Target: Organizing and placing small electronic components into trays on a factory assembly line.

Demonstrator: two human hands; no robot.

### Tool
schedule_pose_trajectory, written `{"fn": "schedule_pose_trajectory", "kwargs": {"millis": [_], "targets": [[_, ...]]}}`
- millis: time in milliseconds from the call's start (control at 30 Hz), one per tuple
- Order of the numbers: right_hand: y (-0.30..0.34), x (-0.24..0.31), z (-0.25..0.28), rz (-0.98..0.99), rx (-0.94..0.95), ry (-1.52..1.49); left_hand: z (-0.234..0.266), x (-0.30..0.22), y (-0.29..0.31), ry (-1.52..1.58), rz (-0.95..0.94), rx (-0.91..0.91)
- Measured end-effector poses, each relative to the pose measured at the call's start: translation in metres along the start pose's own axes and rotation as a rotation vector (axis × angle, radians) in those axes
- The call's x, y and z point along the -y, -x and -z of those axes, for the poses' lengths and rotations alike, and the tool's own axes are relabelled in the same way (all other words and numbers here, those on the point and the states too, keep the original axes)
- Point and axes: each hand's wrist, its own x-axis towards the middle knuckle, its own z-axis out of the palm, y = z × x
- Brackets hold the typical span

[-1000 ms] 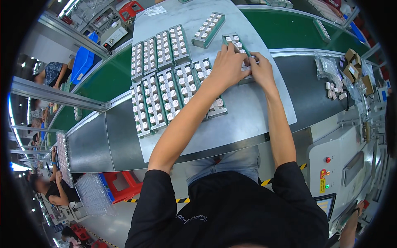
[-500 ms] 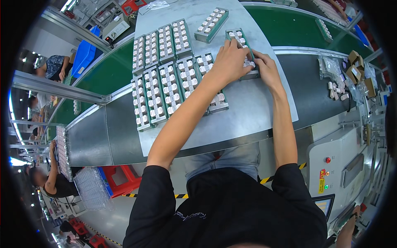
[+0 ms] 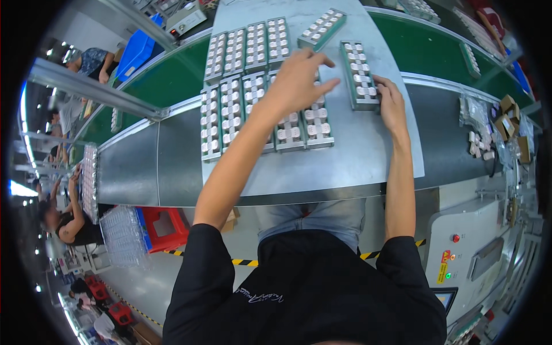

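Note:
Just right of the middle of the pale metal sheet [image 3: 368,155] stands a long green-and-grey fixture [image 3: 359,75] carrying two rows of white caps. My right hand [image 3: 393,106] rests against its right side near the front end, fingers stretched out and not wrapped round it. To the left, my left hand [image 3: 302,80] hovers over the grouped fixtures, thumb and fingers apart with nothing in them. It partly hides the fixtures below, including a front-row one [image 3: 318,123]. Several similar fixtures stand side by side in two rows, such as one at the back [image 3: 278,43].
Another fixture [image 3: 322,29] lies slanted at the far edge. Beyond runs a green conveyor [image 3: 397,40]. Plastic bags [image 3: 474,112] and loose white pieces [image 3: 477,144] lie at right, above a white machine [image 3: 466,241]. A red stool [image 3: 164,227] stands lower left; other people work farther left.
My left hand has come off the fixture and moved left, its fingers spreading. My right hand stays at the fixture's side. The whole view has shifted a little.

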Motion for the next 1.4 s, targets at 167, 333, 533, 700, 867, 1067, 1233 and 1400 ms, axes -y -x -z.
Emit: {"fn": "schedule_pose_trajectory", "kwargs": {"millis": [167,333,533,700,867,1067,1233,1400], "targets": [[0.004,0.004,-0.002,0.019,-0.050,0.089,0.062,0.035,0.035,-0.008,0.123,-0.113],[0.010,0.021,-0.002,-0.020,-0.080,0.100,0.092,0.061,0.072,0.044,0.296,-0.180],[0.088,0.109,-0.040,0.362,0.023,0.260,0.113,0.095,0.116,0.051,0.448,-0.293],[0.114,0.093,-0.054,0.304,0.250,0.253,0.106,0.167,0.149,0.301,0.585,-0.637],[0.105,0.096,-0.053,0.163,0.300,0.161,0.088,0.212,0.180,0.527,0.714,-0.847],[0.117,0.092,-0.054,0.171,0.198,0.279,0.073,0.221,0.186,0.530,0.648,-0.767],[0.132,0.104,-0.081,0.227,0.084,0.452,0.072,0.219,0.186,0.506,0.625,-0.755],[0.131,0.100,-0.080,0.244,0.141,0.470,0.081,0.217,0.185,0.573,0.652,-0.841]]}}
